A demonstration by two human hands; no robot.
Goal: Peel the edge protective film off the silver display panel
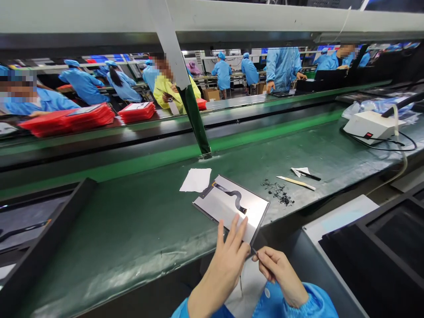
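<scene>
A flat silver panel (228,207) with a black ribbon cable (232,194) across its back lies on the green work mat near the front edge. My left hand (228,256) rests on the panel's near edge with its fingers stretched out and spread. My right hand (278,269) is just right of it, fingers pinched on a thin dark strip (254,251) at the panel's near corner. Both wrists wear blue sleeves.
A white paper square (196,179) lies behind the panel. Black scraps (278,192), a pale stick (296,182) and a black pen (309,175) lie to the right, with a white box (371,123) and its cables beyond. Black trays flank the mat. People in blue work across the conveyor.
</scene>
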